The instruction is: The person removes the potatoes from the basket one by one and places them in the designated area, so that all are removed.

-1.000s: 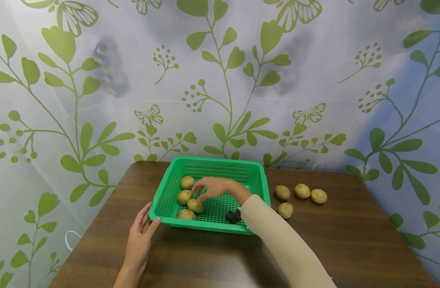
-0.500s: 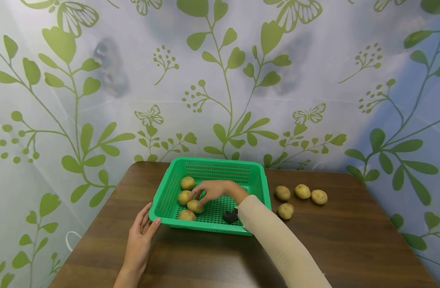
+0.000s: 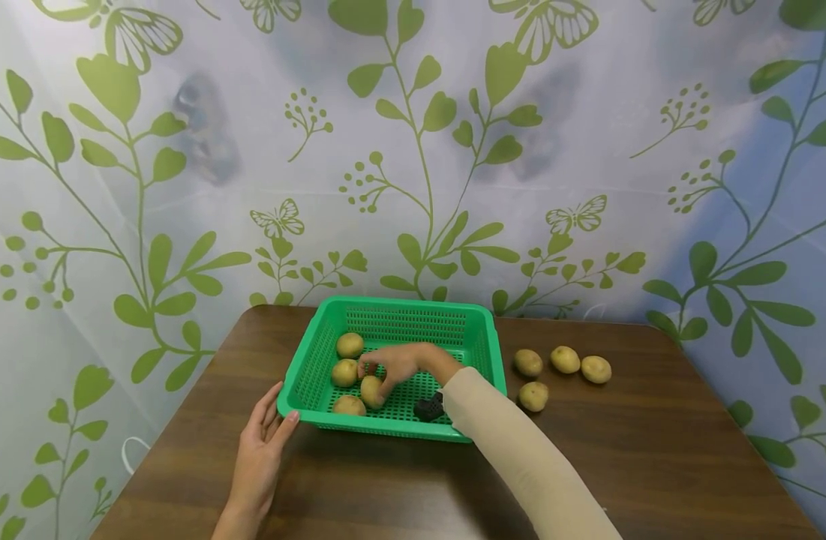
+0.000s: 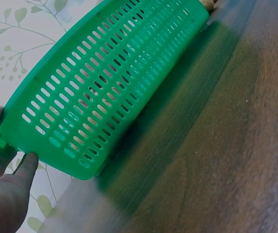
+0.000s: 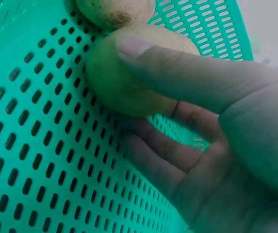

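Observation:
A green perforated plastic basket [image 3: 399,428] stands on the wooden table. At its near left corner my left hand [image 3: 259,450] grips the rim, thumb on the near side and fingers round the left side. Inside, my right hand [image 3: 400,361] holds a potato [image 3: 370,391] between thumb and fingers. The right wrist view shows the thumb over that potato [image 5: 124,87] and fingers curled beneath it. Three more potatoes lie along the basket's left side: one at the back [image 3: 349,345], a middle one [image 3: 344,373] and a front one [image 3: 349,406].
Several potatoes [image 3: 564,360] lie on the table [image 3: 629,450] to the right of the basket. A black object [image 3: 429,408], partly hidden by the right sleeve [image 3: 514,450], is seen near the right wrist. A leaf-patterned curtain [image 3: 413,187] hangs behind the table.
The right hand has come slightly nearer, and its fingers have closed on the potato, which has tipped more upright and shifted a little right. The left hand stays on the corner.

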The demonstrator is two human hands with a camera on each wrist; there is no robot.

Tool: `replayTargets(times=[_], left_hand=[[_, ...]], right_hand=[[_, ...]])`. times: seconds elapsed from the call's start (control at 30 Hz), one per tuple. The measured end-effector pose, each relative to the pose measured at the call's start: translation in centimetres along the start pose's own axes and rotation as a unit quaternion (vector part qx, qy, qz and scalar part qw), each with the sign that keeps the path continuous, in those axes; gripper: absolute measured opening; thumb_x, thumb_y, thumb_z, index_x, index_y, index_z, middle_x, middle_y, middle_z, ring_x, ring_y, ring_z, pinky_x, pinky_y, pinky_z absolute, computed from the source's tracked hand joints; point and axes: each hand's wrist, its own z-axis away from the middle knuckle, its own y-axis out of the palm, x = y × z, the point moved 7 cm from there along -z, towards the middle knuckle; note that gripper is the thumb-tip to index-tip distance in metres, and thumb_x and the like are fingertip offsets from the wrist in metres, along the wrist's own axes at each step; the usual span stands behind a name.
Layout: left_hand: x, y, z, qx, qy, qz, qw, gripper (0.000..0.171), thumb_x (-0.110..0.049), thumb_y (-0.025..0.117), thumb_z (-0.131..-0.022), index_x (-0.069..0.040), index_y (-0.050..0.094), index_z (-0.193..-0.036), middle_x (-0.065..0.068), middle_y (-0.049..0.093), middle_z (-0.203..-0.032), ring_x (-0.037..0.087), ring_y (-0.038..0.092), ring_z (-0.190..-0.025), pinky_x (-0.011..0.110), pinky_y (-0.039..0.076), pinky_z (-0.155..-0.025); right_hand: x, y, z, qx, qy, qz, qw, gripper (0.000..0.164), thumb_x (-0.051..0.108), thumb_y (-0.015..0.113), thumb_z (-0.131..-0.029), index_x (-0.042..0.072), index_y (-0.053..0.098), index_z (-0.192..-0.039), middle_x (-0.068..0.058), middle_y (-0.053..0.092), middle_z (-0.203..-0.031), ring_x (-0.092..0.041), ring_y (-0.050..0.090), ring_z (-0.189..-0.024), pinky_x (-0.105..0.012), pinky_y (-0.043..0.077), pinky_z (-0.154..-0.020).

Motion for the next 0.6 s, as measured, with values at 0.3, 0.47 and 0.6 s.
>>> replayTargets(times=[0.3,0.47,0.6], left_hand=[[-0.1,0.0,0.0,-0.002,0.006,0.002,1.0,0.063,-0.019,0.062,-0.107,-0.01,0.032,-0.162,0.015,0.033,-0.162,0.017,0.044,-0.138,0.018,0.045,-0.1],[-0.1,0.0,0.0,-0.003,0.009,0.0,1.0,0.063,-0.019,0.063,-0.106,-0.01,0.033,-0.162,0.015,0.034,-0.162,0.016,0.045,-0.137,0.017,0.045,-0.1],[-0.1,-0.1,0.0,-0.003,0.012,-0.005,0.9999,0.063,-0.018,0.062,-0.106,-0.01,0.033,-0.161,0.015,0.035,-0.161,0.012,0.046,-0.136,0.017,0.045,-0.1]], right_hand=[[-0.2,-0.1,0.3,0.023,-0.014,-0.001,1.0,0.03,0.021,0.084,-0.091,0.019,0.066,-0.115,0.008,0.061,-0.108,-0.013,0.053,-0.092,-0.028,0.047,-0.079],[0.3,-0.7,0.7,0.023,-0.033,-0.015,0.999,0.028,0.022,0.083,-0.092,0.02,0.065,-0.113,0.008,0.061,-0.108,-0.013,0.052,-0.092,-0.027,0.046,-0.078],[0.7,-1.3,1.2,0.017,-0.047,-0.041,0.998,0.029,0.02,0.083,-0.091,0.016,0.065,-0.113,0.004,0.061,-0.107,-0.015,0.051,-0.091,-0.028,0.045,-0.077]])
